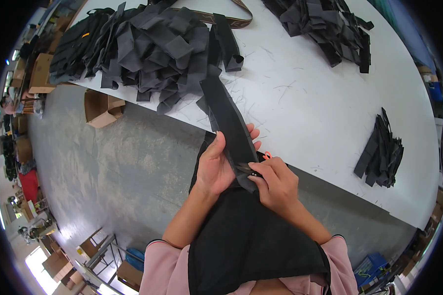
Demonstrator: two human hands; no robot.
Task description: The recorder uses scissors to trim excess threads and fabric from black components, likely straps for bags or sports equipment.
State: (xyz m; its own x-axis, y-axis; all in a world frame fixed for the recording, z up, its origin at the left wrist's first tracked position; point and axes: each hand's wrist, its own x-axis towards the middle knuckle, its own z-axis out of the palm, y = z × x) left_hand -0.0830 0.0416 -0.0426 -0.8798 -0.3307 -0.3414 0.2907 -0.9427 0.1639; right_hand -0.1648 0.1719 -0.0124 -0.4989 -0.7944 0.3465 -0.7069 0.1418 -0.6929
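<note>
My left hand [215,164] is wrapped round a long black fabric strip [226,115], thumb on the near side and fingertips showing past its right edge. The strip slants from the table edge down toward my apron. In my right hand [279,184] are small thread snips [244,169], their dark blades lying against the lower part of the strip. An orange loop [267,155] shows above my right knuckles, and most of the snips' handle is hidden by my fingers. The strip's upper end reaches a large heap of dark fabric pieces [157,49].
The white table [300,113] carries another dark fabric pile [320,24] at the far right and a smaller bundle [381,150] nearer. Black bags [76,46] lie far left. Loose threads are scattered about. An open cardboard box [101,108] sits below the table's left edge.
</note>
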